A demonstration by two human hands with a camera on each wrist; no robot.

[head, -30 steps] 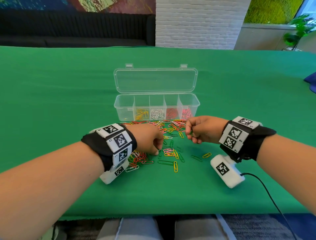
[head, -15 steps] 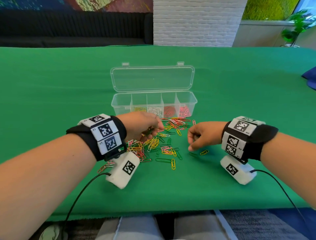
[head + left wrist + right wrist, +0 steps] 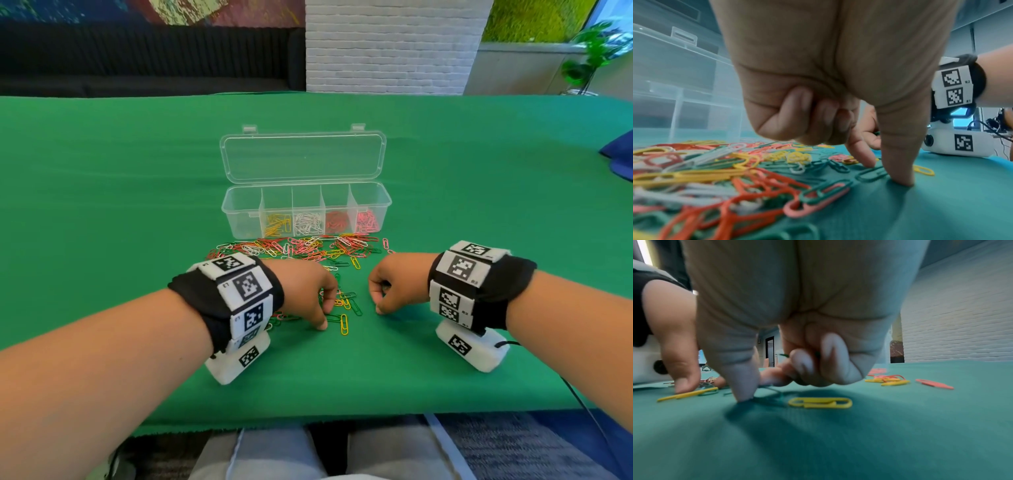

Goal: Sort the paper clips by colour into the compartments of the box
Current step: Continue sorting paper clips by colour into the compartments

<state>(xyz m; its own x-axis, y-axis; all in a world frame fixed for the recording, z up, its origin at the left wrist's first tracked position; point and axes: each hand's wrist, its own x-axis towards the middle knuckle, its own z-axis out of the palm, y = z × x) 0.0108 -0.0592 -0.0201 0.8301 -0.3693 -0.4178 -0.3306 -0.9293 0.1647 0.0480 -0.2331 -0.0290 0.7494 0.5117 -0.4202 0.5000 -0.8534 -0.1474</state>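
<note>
A clear box (image 3: pixel 239 219) stands open; behind its front wall lie yellow, white, red and pink clips in separate compartments, and the leftmost one is bare. Mixed paper clips (image 3: pixel 308 248) are spread in front of it. My left hand (image 3: pixel 325 317) has thumb and forefinger down on the cloth, pinching a green clip (image 3: pixel 871 174); its other fingers are curled. My right hand (image 3: pixel 378 308) pinches another green clip (image 3: pixel 769 388) on the cloth, and a bit of green (image 3: pixel 784 355) shows in its curled fingers.
A yellow clip (image 3: pixel 820 402) lies just beside my right hand, another yellow one (image 3: pixel 344 323) by my left thumb. The lid (image 3: pixel 303 156) lies flat behind the box. A blue object (image 3: pixel 620 154) sits at the right table edge. The near edge (image 3: pixel 342 419) is close.
My left hand has come back from the box front to the near clips and set thumb and forefinger down. My right hand has dropped lower onto the cloth, slightly nearer me.
</note>
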